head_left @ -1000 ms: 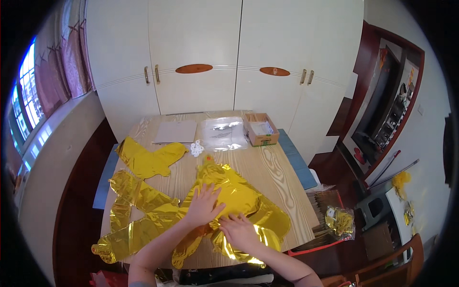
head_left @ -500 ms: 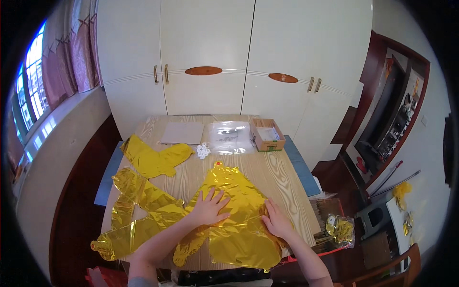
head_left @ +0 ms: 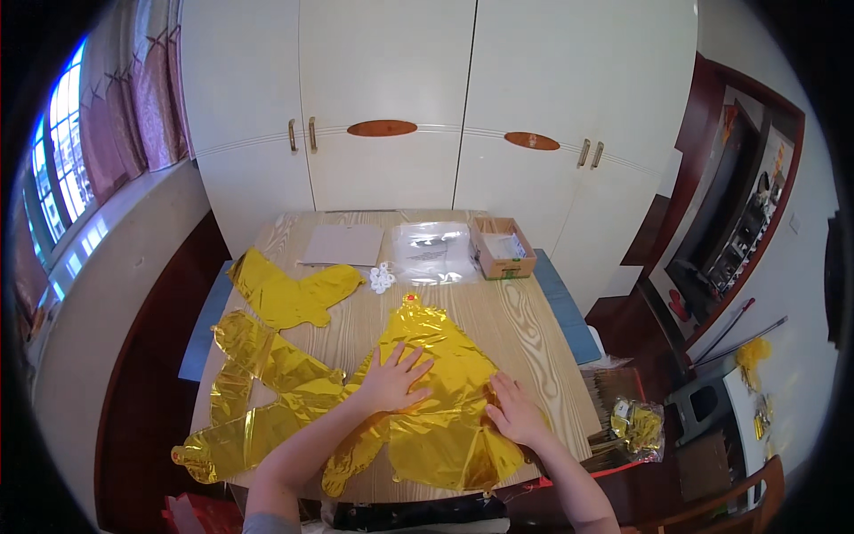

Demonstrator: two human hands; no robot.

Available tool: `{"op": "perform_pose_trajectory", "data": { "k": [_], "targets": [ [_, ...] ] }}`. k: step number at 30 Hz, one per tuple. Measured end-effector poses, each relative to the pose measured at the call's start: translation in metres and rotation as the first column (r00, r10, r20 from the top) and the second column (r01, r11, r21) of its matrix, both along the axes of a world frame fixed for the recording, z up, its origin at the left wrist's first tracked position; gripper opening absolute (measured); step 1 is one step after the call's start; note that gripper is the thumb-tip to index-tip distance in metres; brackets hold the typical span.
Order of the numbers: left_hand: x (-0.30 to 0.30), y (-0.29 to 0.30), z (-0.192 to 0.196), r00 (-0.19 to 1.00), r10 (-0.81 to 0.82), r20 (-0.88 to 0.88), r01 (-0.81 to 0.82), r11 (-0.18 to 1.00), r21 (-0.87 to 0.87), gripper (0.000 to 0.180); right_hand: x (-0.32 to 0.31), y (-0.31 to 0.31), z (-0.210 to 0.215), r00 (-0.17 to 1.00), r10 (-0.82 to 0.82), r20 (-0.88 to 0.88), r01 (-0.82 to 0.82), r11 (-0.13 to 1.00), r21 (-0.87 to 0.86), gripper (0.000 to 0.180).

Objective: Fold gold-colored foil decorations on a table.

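Head view: a large, flat, crinkled gold foil balloon is spread on the near right part of a light wooden table. The left hand is laid palm down on the middle of the foil, its fingers spread wide and pointing far. The right hand is pressed flat on the foil's right edge, fingers fanned open and slightly apart; nothing is pinched by either hand.

More gold foil is seen to the left: a long strip-shaped gold foil piece runs along the near left of the table, and a smaller mitten-shaped gold foil piece lies farther back. A cluster of small white round pieces sits just beyond the balloon's far tip.

At the far edge, a flat brown cardboard sheet lies left, a clear plastic bag with faint print sits in the middle, and an open brown cardboard box holding pale contents stands right. Off the table's near right corner, a clear packet of gold foil items is seen.
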State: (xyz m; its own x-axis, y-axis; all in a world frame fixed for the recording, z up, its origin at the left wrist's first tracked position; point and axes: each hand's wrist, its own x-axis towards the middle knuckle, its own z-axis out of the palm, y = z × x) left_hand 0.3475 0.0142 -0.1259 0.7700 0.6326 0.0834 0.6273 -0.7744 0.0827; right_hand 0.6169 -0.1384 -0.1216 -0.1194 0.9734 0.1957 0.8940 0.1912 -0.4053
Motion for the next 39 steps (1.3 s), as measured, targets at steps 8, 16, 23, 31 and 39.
{"op": "perform_pose_trajectory", "data": {
  "k": [8, 16, 23, 31, 39],
  "targets": [
    [-0.004, -0.002, 0.006, 1.0, -0.006, 0.007, 0.006, 1.0, 0.021, 0.078, 0.005, 0.0, 0.018, 0.998, 0.051, 0.032, -0.047, 0.993, -0.108, 0.072],
    [-0.006, -0.004, 0.005, 0.999, -0.023, 0.025, 0.023, 0.999, 0.036, 0.077, -0.013, -0.046, 0.043, 0.916, 0.317, -0.247, -0.38, 0.882, -0.278, 0.102],
    [-0.005, -0.005, 0.008, 0.999, -0.033, 0.016, 0.033, 0.999, 0.041, 0.075, -0.009, -0.078, 0.037, 0.868, 0.443, 0.223, -0.376, 0.882, -0.284, 0.081],
    [-0.011, -0.001, 0.019, 0.998, 0.009, 0.057, -0.009, 1.0, 0.016, 0.07, -0.022, -0.053, 0.055, 0.875, 0.453, 0.173, -0.414, 0.884, -0.218, 0.071],
    [-0.11, 0.1, 0.023, 0.942, 0.334, 0.027, -0.335, 0.94, 0.055, 0.054, -0.095, 0.092, 0.069, 0.788, 0.608, 0.1, -0.612, 0.791, 0.005, 0.047]
  ]
}}
